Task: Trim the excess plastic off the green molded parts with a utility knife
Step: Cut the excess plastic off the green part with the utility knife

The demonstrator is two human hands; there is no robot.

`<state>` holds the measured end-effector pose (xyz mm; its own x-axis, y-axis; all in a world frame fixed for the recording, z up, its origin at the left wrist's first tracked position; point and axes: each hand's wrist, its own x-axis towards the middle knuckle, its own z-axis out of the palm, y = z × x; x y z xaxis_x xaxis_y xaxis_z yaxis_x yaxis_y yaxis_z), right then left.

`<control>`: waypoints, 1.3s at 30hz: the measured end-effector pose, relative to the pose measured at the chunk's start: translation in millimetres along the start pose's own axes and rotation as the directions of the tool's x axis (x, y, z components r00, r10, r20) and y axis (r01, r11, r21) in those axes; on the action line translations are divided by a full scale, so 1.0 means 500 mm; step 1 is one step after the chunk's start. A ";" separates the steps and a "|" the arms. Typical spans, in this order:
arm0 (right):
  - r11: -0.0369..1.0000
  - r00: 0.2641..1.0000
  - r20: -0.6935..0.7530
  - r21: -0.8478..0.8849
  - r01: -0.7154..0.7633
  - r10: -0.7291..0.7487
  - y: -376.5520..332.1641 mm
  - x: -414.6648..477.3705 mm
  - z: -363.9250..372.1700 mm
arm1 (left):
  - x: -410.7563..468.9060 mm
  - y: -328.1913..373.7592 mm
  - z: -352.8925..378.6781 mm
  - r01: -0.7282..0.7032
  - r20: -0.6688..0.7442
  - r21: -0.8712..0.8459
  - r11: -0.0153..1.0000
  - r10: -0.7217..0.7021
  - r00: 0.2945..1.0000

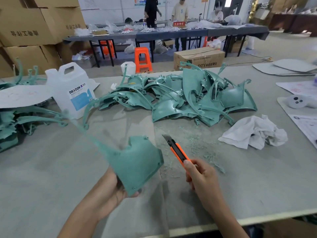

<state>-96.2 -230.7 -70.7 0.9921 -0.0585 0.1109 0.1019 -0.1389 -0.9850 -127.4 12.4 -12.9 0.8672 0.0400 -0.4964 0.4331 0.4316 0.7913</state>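
Checked at table (42, 177)
Gripped green part (137, 162) in left hand (107, 187), knife (177, 150) in right hand (202, 177), blade clear of part

Readable: "DEXCON" on the white jug (72, 90) label, "DTY" plus Chinese characters on the cardboard box (199, 57), "不合格区" on the red sign (178, 23) on the far table (223, 31), "3" on a standing person's pale T-shirt (181, 11).
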 end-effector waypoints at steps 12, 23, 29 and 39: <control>0.999 1.000 -0.026 0.035 0.001 -0.001 0.003 0.001 0.000 | 0.024 0.018 -0.043 -0.424 -0.047 0.541 0.726 0.530 0.847; 0.995 0.998 -0.058 0.093 -0.031 0.037 0.012 0.005 -0.002 | 0.045 0.131 0.035 -0.340 0.662 0.745 -0.574 0.577 0.478; 0.999 0.998 -0.042 -0.024 -0.047 0.046 0.018 0.012 0.008 | 0.082 0.138 0.053 -0.230 0.452 0.851 -0.472 0.435 0.779; 0.969 0.988 0.095 -0.226 -0.100 0.124 0.017 0.039 0.012 | 0.099 0.149 0.051 -0.325 0.480 0.841 -0.432 0.322 0.816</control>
<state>-75.8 -227.2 -77.6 0.9995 0.0190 -0.0251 -0.0168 -0.3518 -0.9359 -45.9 23.6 30.5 0.9650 -0.2612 0.0217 -0.2619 -0.9577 0.1193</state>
